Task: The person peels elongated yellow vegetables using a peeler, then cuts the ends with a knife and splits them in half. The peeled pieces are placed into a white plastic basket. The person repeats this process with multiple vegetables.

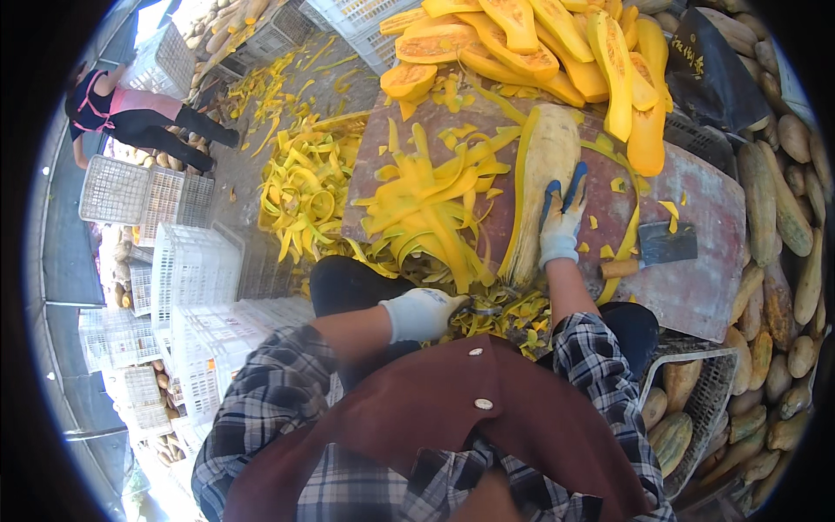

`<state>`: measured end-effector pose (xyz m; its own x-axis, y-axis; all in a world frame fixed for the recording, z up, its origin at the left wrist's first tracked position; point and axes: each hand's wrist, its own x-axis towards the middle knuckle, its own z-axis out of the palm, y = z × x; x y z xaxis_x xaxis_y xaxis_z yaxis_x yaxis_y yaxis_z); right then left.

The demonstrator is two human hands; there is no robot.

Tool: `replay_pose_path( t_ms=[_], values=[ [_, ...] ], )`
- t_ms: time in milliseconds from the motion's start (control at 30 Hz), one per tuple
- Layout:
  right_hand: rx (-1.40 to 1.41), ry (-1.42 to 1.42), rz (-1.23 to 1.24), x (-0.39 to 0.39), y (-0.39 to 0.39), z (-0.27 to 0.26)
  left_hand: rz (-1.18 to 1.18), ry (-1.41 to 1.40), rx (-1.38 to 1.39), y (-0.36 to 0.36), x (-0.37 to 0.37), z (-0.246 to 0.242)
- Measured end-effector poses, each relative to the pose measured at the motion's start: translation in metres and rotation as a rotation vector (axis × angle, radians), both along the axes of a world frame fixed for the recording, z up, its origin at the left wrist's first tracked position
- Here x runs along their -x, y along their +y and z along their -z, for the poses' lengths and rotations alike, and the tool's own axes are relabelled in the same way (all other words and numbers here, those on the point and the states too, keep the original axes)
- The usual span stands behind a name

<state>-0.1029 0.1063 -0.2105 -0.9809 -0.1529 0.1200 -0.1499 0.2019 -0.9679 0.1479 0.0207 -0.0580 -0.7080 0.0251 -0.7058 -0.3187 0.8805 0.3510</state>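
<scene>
A long pale squash (551,153) lies on the worn reddish board (691,196), with a peeled yellow strip along its left side. My right hand (564,222), in a white glove with blue fingertips, rests on the squash's right side, fingers spread. In a white glove too, my left hand (430,314) is closed around a dark-handled peeler (486,309) near the squash's lower end. Yellow peel strips (430,209) are heaped left of the squash. A cleaver (668,243) with a wooden handle lies on the board at right. Halved, peeled yellow squashes (515,46) are piled at the back.
A heap of peel (306,189) fills a container left of the board. White plastic crates (196,274) stand farther left, and a person (140,107) is among crates at upper left. Unpeeled squashes (770,209) are heaped at right, near a crate (704,391) of more.
</scene>
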Motion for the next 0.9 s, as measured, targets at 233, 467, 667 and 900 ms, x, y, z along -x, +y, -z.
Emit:
replay_pose_path(
  t_ms=[233,467,667,900],
  values=[
    [0.011,-0.057,-0.058,-0.001,0.006,-0.018,-0.271,0.677,0.290,-0.108,0.206,-0.030],
    [-0.017,-0.018,-0.045,-0.003,0.003,-0.017,-0.395,0.592,0.231,-0.061,0.179,0.013],
    [0.064,-0.047,-0.068,-0.003,0.002,-0.013,-0.096,0.077,0.009,0.018,0.008,0.005],
    [0.271,-0.195,-0.141,-0.005,-0.006,-0.023,-0.364,0.552,0.288,-0.082,0.156,-0.037]
  ],
)
